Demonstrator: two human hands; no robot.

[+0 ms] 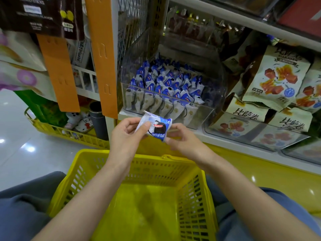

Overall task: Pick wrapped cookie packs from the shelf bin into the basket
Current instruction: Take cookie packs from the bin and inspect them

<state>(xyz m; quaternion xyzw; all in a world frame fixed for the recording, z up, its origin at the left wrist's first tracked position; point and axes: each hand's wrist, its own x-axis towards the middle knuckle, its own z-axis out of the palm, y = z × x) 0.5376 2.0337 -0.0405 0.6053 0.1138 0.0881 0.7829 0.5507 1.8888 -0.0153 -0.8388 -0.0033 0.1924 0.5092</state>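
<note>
A blue and white wrapped cookie pack (pixel 155 126) is held between both hands, just in front of the shelf edge and above the far rim of the yellow basket (pixel 139 197). My left hand (pixel 126 134) pinches its left end with thumb and fingers. My right hand (pixel 182 138) pinches its right end. The clear shelf bin (pixel 206 110) behind the hands holds several more packs of the same kind (pixel 165 86), standing in rows. The basket sits between my knees and its floor shows nothing inside.
Clear bins of beige snack bags (pixel 276 80) fill the shelf to the right. An orange hanging strip (pixel 102 54) and a white shelf post stand left of the cookie bin. A second yellow basket (pixel 69 131) with toys and a dark flask sits on the glossy floor at left.
</note>
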